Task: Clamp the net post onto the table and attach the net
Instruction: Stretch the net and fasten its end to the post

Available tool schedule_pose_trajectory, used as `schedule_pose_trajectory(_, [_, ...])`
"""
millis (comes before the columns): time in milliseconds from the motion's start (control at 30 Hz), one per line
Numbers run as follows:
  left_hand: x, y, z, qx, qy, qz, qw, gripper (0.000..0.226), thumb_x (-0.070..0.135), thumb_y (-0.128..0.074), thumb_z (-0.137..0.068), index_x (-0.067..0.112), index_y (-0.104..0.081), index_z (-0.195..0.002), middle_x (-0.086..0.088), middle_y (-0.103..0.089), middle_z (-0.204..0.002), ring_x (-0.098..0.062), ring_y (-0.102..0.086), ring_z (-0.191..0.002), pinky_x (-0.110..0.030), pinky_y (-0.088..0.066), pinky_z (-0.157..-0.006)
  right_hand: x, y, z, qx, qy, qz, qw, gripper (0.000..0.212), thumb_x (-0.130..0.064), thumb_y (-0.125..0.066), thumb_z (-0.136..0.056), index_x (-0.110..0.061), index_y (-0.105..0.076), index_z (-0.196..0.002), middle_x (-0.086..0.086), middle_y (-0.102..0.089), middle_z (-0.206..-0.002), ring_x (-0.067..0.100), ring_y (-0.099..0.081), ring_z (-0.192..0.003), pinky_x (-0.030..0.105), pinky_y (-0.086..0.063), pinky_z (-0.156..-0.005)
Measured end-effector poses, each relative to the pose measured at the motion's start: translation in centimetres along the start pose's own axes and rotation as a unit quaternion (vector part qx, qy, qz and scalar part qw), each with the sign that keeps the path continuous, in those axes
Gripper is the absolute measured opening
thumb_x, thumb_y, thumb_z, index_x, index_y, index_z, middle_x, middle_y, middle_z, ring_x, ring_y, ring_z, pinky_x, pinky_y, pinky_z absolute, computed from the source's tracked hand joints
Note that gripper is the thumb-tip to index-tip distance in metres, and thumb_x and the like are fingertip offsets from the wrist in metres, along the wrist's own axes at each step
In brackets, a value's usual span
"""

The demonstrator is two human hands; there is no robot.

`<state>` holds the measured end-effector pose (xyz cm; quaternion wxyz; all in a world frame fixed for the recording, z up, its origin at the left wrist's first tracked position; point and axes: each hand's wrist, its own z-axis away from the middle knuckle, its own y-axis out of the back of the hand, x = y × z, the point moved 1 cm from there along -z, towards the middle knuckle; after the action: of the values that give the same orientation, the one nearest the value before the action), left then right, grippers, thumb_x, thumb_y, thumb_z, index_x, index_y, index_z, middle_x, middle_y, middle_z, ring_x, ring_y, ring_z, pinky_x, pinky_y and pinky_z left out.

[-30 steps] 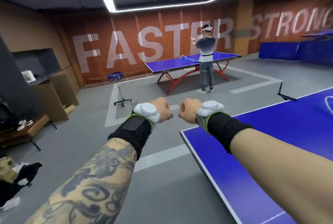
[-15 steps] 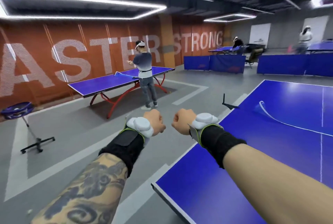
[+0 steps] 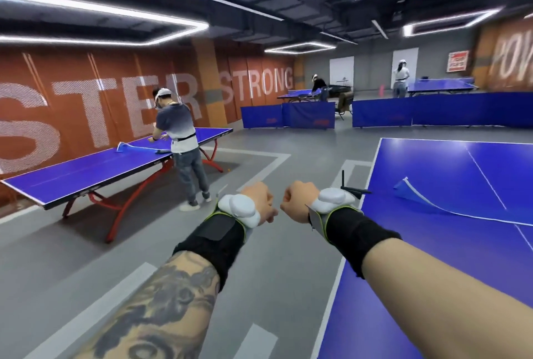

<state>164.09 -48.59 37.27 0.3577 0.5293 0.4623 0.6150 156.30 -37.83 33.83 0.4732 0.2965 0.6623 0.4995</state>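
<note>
The left hand and right hand are curled into 2 fists, side by side in the air, holding nothing. The black net post sits at the left edge of the blue tabletop, and the net lies loose near it. A hasty reach could knock the post off the edge or snag the slack net. The right wrist hides the post's clamp, so I cannot tell whether it grips the edge. The frame cuts off the net's far end.
</note>
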Motion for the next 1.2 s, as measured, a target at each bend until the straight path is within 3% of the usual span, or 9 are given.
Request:
schedule_pose_trajectory(67, [-3.6, 1.4, -5.3, -0.006, -0.035, 0.012, 0.999, 0.038, 0.012, -0.068, -0.088, 0.006, -0.052, -0.054, -0.018, -0.078, -0.094, -0.032, -0.074, -0.095, -0.040, -0.057, -0.082, -2.7, -0.9, -4.9, 0.013, -0.014, 0.013, 1.000, 0.022, -0.026, -0.052, -0.085, -0.015, -0.068, -0.096, 0.008, -0.071, -0.095, 0.031, -0.069, -0.081, 0.038, -0.060, -0.080])
schedule_pose_trajectory(233, [-11.3, 3.0, -15.9, -0.025, -0.093, 0.040, 0.995, 0.036, 0.011, -0.066, -0.091, -0.002, -0.055, -0.060, -0.019, -0.078, -0.092, -0.034, -0.074, -0.096, -0.043, -0.057, -0.085, -6.5, -4.4, -15.2, 0.037, -0.066, 0.022, 0.997, 0.024, -0.030, -0.051, -0.086, -0.016, -0.068, -0.097, 0.007, -0.072, -0.094, 0.031, -0.068, -0.081, 0.037, -0.059, -0.080])
schedule_pose_trajectory(333, [-15.8, 3.0, -23.5, -0.039, -0.124, 0.043, 0.991, 0.041, 0.010, -0.062, -0.093, 0.009, -0.044, -0.057, -0.018, -0.078, -0.090, -0.034, -0.074, -0.095, -0.039, -0.055, -0.077, -8.3, -7.0, -22.0, 0.049, -0.113, 0.012, 0.992, 0.023, -0.028, -0.053, -0.084, -0.017, -0.070, -0.094, 0.006, -0.072, -0.092, 0.030, -0.069, -0.081, 0.036, -0.059, -0.080])
schedule_pose_trajectory(467, [-18.7, 2.3, -32.2, -0.090, -0.150, 0.058, 0.983, 0.042, 0.000, -0.054, -0.095, 0.013, -0.036, -0.059, -0.007, -0.070, -0.068, -0.030, -0.068, -0.078, -0.025, -0.044, -0.057, -9.2, -9.8, -28.8, 0.050, -0.177, 0.016, 0.983, 0.021, -0.029, -0.052, -0.077, -0.019, -0.069, -0.085, 0.003, -0.074, -0.090, 0.028, -0.069, -0.077, 0.036, -0.059, -0.081])
schedule_pose_trajectory(533, [-18.9, 1.7, -35.0, -0.104, -0.169, 0.055, 0.978, 0.042, -0.002, -0.051, -0.096, 0.012, -0.037, -0.060, -0.012, -0.073, -0.075, -0.028, -0.060, -0.068, -0.023, -0.043, -0.053, -8.8, -9.7, -30.8, 0.047, -0.197, 0.016, 0.979, 0.022, -0.029, -0.051, -0.078, -0.018, -0.068, -0.086, 0.004, -0.073, -0.094, 0.030, -0.067, -0.079, 0.036, -0.058, -0.083])
schedule_pose_trajectory(734, [-15.9, -1.3, -47.2, -0.130, -0.275, 0.022, 0.952, 0.037, 0.009, -0.060, -0.089, 0.015, -0.046, -0.056, -0.019, -0.077, -0.095, -0.038, -0.071, -0.094, -0.042, -0.056, -0.081, -3.7, -9.7, -40.0, 0.063, -0.293, 0.011, 0.954, 0.030, -0.038, -0.058, -0.078, -0.025, -0.068, -0.103, 0.003, -0.070, -0.103, 0.030, -0.069, -0.094, 0.041, -0.057, -0.089])
schedule_pose_trajectory(967, [-8.6, -4.8, -65.0, -0.151, -0.336, 0.003, 0.929, 0.034, 0.017, -0.060, -0.090, 0.017, -0.045, -0.059, -0.009, -0.076, -0.085, -0.029, -0.067, -0.079, -0.031, -0.049, -0.069, 7.7, -7.7, -53.6, 0.102, -0.359, -0.010, 0.928, 0.022, -0.030, -0.057, -0.075, -0.022, -0.068, -0.092, 0.006, -0.072, -0.100, 0.031, -0.066, -0.081, 0.032, -0.055, -0.078])
schedule_pose_trajectory(1067, [-4.3, -5.0, -72.1, -0.159, -0.359, -0.022, 0.919, 0.032, 0.021, -0.061, -0.089, 0.017, -0.046, -0.061, -0.013, -0.077, -0.093, -0.028, -0.065, -0.079, -0.035, -0.054, -0.076, 12.9, -5.3, -58.3, 0.124, -0.383, -0.014, 0.915, 0.023, -0.028, -0.055, -0.082, -0.017, -0.069, -0.097, 0.008, -0.066, -0.088, 0.030, -0.059, -0.072, 0.028, -0.046, -0.066])
schedule_pose_trajectory(1200, [1.9, -4.4, -81.2, -0.161, -0.404, -0.026, 0.900, 0.033, 0.021, -0.062, -0.087, 0.018, -0.041, -0.061, -0.010, -0.061, -0.076, -0.024, -0.050, -0.070, -0.031, -0.041, -0.067, 19.6, -2.3, -65.3, 0.154, -0.433, -0.013, 0.888, 0.028, -0.029, -0.051, -0.073, -0.017, -0.070, -0.089, 0.004, -0.072, -0.086, 0.026, -0.060, -0.066, 0.031, -0.056, -0.073])
